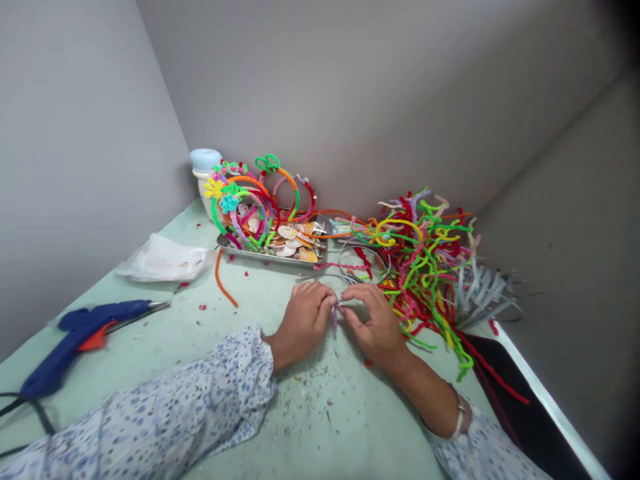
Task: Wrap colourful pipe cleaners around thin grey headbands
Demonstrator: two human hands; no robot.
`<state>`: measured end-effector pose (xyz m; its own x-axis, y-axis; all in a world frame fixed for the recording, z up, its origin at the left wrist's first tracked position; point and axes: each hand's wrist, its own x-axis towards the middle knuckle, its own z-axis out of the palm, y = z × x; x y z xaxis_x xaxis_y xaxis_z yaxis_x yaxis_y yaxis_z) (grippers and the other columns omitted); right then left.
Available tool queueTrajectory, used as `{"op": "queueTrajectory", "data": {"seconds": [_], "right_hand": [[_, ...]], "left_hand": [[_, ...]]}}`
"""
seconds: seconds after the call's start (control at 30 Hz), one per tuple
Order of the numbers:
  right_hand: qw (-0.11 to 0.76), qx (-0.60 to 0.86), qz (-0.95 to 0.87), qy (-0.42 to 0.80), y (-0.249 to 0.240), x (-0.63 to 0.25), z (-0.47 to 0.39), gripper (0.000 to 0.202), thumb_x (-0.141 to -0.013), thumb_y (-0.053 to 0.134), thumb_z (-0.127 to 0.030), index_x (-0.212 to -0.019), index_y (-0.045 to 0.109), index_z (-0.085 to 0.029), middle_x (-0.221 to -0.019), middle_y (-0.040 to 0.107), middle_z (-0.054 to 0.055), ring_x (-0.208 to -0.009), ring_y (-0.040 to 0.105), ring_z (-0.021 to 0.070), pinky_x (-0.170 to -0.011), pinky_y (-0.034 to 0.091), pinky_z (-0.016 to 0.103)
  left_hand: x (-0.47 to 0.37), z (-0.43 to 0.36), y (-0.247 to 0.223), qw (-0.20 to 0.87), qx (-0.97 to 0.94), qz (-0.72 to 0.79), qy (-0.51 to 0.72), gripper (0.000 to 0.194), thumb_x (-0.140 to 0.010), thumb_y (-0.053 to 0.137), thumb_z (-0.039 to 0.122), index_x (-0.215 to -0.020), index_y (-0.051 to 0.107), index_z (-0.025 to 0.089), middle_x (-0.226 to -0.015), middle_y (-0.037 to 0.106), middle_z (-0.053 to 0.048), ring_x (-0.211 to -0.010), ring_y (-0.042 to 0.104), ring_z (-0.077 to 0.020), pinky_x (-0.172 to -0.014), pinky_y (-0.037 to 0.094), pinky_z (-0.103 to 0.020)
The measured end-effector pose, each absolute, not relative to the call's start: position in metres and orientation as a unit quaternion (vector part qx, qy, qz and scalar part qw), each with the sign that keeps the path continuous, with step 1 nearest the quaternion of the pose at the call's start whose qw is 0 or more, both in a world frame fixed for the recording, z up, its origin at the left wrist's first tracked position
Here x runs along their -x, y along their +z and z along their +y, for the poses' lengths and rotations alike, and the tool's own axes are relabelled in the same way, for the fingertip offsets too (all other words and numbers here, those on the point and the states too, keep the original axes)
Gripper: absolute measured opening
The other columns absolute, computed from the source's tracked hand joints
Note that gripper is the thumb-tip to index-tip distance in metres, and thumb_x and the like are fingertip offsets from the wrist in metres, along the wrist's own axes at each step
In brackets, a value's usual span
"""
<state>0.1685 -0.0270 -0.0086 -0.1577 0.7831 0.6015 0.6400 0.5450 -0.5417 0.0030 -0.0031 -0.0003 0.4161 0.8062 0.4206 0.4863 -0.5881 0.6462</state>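
Observation:
My left hand point(305, 323) is closed, its thumb and forefinger pinched on a short purple pipe cleaner point(335, 320) that hangs down from the fingertips. Close beside it, my right hand point(374, 325) curls its thumb and forefinger together at the top of the same piece. What lies between those right fingertips is too small to make out. Just behind both hands runs a thin grey strip point(327, 278); whether either hand touches it is hidden.
A metal tray point(265, 255) of shells bears colourful fuzzy headbands point(250, 217), near a blue-lidded container point(205, 160). To the right lie a heap of pipe cleaners point(420, 260) and grey strips point(483, 293). At left are a blue glue gun point(85, 333) and a white plastic bag point(163, 260).

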Motion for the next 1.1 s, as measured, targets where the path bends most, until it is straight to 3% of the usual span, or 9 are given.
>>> {"op": "queueTrajectory", "data": {"seconds": [0.37,1.1], "right_hand": [[0.428,0.465,-0.774,0.032,-0.0125,-0.1711,-0.0241,0.008,-0.085,0.057,-0.022,-0.092,0.058,-0.024,-0.091,0.063,0.004,-0.09,0.055,0.0217,-0.081,0.041,0.04],[0.425,0.482,-0.765,0.045,-0.0151,-0.1739,-0.0217,0.006,-0.087,0.057,-0.029,-0.09,0.058,-0.024,-0.089,0.064,0.003,-0.088,0.056,0.0217,-0.08,0.041,0.039]], "left_hand": [[-0.0006,-0.0035,0.0024,0.294,-0.793,0.369,0.385,0.018,-0.09,0.038,0.017,-0.087,0.056,0.019,-0.087,0.06,-0.002,-0.088,0.052,-0.0175,-0.086,0.036,-0.033],[-0.0016,-0.0036,-0.0001,0.275,-0.8,0.37,0.385,0.018,-0.091,0.039,0.02,-0.087,0.056,0.019,-0.086,0.06,-0.002,-0.087,0.053,-0.0179,-0.086,0.038,-0.034]]}}
